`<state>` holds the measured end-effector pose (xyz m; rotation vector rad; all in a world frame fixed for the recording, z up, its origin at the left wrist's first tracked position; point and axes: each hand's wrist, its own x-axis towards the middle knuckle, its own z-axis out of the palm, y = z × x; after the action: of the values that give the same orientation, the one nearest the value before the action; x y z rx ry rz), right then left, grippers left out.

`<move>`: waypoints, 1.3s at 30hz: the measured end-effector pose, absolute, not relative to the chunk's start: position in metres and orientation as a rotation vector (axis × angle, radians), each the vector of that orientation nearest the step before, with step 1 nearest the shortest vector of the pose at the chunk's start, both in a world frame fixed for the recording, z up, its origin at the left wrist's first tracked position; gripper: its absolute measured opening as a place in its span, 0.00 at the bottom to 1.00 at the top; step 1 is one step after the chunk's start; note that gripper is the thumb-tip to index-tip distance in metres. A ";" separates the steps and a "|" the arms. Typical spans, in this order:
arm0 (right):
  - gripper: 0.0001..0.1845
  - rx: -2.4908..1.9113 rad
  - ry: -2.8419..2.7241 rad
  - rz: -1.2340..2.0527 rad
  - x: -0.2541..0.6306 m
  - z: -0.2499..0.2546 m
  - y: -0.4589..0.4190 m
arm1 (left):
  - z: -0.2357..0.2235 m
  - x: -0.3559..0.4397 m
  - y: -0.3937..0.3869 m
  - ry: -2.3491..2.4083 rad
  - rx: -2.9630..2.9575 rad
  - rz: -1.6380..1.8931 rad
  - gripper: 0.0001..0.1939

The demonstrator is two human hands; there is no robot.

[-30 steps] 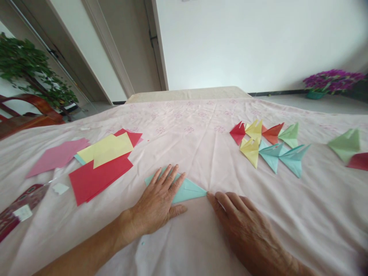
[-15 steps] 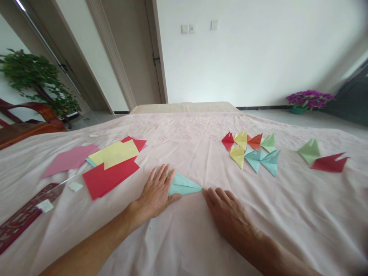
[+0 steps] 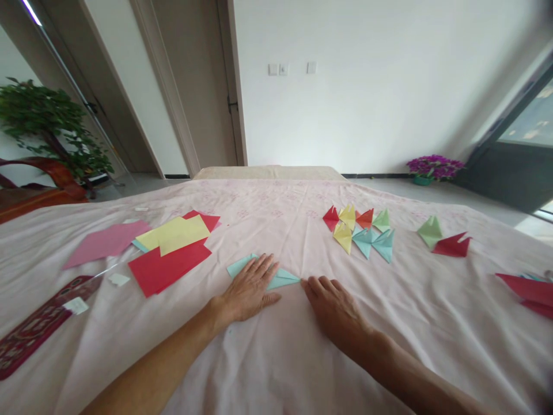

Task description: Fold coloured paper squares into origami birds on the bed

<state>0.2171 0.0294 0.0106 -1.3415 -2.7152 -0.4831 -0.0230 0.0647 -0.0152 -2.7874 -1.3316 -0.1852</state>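
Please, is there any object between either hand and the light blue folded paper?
Nothing visible. The left hand rests on the light blue folded paper, and the right hand is at its pointed end. The red sheets lie apart, to the left.

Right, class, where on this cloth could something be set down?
Bare cloth lies beyond the left hand and right hand, between the yellow sheets and the folded shapes; also between the forearms. Crowded: among those shapes, and left around the red sheets.
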 end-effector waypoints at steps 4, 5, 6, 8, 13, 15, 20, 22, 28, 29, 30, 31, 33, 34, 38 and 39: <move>0.19 -1.542 -2.630 -0.381 0.217 0.022 0.030 | -0.017 -0.027 0.062 -1.386 -2.762 -0.186 0.35; 0.19 -1.573 -2.592 -0.363 0.213 0.022 0.031 | -0.018 -0.027 0.062 -1.390 -2.758 -0.192 0.35; 0.20 -1.566 -2.560 -0.350 0.208 0.021 0.031 | -0.019 -0.027 0.062 -1.392 -2.754 -0.199 0.34; 0.22 -1.447 -2.563 -0.313 0.194 0.014 0.032 | -0.021 -0.026 0.063 -1.392 -2.744 -0.222 0.34; 0.30 -1.339 -2.620 -0.196 0.174 -0.012 0.033 | -0.024 -0.028 0.063 -1.365 -2.726 -0.301 0.34; 0.32 -1.352 -2.617 -0.182 0.179 -0.019 0.032 | -0.023 -0.030 0.061 -1.352 -2.733 -0.310 0.33; 0.30 -1.392 -2.597 -0.250 0.202 -0.022 0.024 | -0.026 -0.050 0.060 -1.357 -2.751 -0.303 0.32; 0.28 -1.434 -2.586 -0.271 0.210 -0.018 0.021 | -0.029 -0.066 0.061 -1.418 -2.714 -0.322 0.32; 0.20 -1.709 -2.473 -0.139 0.223 0.012 0.025 | -0.032 -0.100 0.055 -1.734 -2.355 -0.593 0.26; 0.19 -1.715 -2.438 -0.064 0.221 0.016 0.027 | -0.030 -0.098 0.052 -1.749 -2.325 -0.617 0.24; 0.19 -1.700 -2.408 0.011 0.218 0.020 0.030 | -0.026 -0.092 0.048 -1.761 -2.305 -0.659 0.21; 0.20 -1.673 -2.386 0.075 0.214 0.022 0.032 | -0.023 -0.085 0.044 -1.774 -2.309 -0.699 0.17; 0.20 -1.620 -2.370 0.154 0.204 0.023 0.038 | -0.017 -0.071 0.037 -1.785 -2.307 -0.717 0.14; 0.20 -1.603 -2.371 0.172 0.199 0.022 0.042 | -0.015 -0.064 0.034 -1.799 -2.299 -0.731 0.13; 0.19 -1.572 -2.354 0.224 0.182 0.016 0.056 | -0.014 -0.053 0.029 -1.801 -2.391 -0.868 0.11; 0.19 -1.570 -2.348 0.235 0.180 0.015 0.059 | -0.015 -0.053 0.028 -1.781 -2.417 -0.897 0.10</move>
<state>0.1801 0.0591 0.0148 -1.5701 -2.3476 0.2354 -0.0532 0.0282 -0.0147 -2.4165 -1.7814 -0.8974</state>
